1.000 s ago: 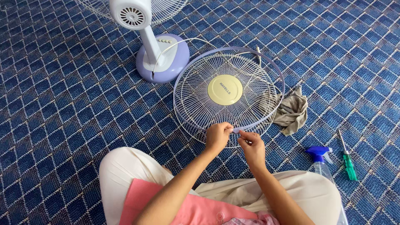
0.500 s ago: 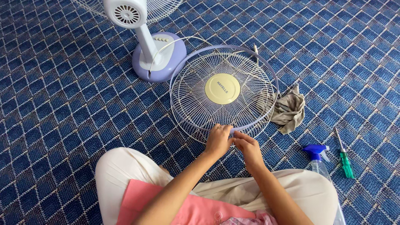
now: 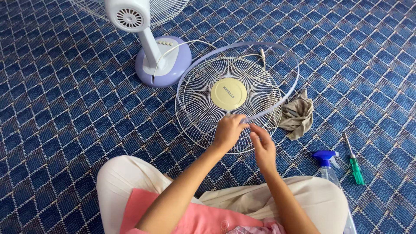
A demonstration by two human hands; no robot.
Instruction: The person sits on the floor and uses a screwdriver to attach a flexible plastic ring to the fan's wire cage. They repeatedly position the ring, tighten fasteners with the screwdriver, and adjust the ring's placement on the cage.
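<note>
Fan grille (image 3: 229, 104) lies on blue diamond-patterned carpet (image 3: 65, 108), both hands' fingers seemingly pinching its lavender rim band (image 3: 260, 116).

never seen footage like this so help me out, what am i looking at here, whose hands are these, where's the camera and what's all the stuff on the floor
The camera is worn on a person's head and looks down, so you see that person's own arms and lap while they sit on a blue patterned carpet.

Both bare hands meet at the near edge of a round white wire fan guard with a cream disc in its middle. The left hand and right hand pinch a thin lavender rim band, which loops loosely around the guard and lifts off it at the far side.

Behind stands the fan itself, white with a lavender base. To the right lie a crumpled grey cloth, a spray bottle with a blue trigger and a green-handled screwdriver.
</note>
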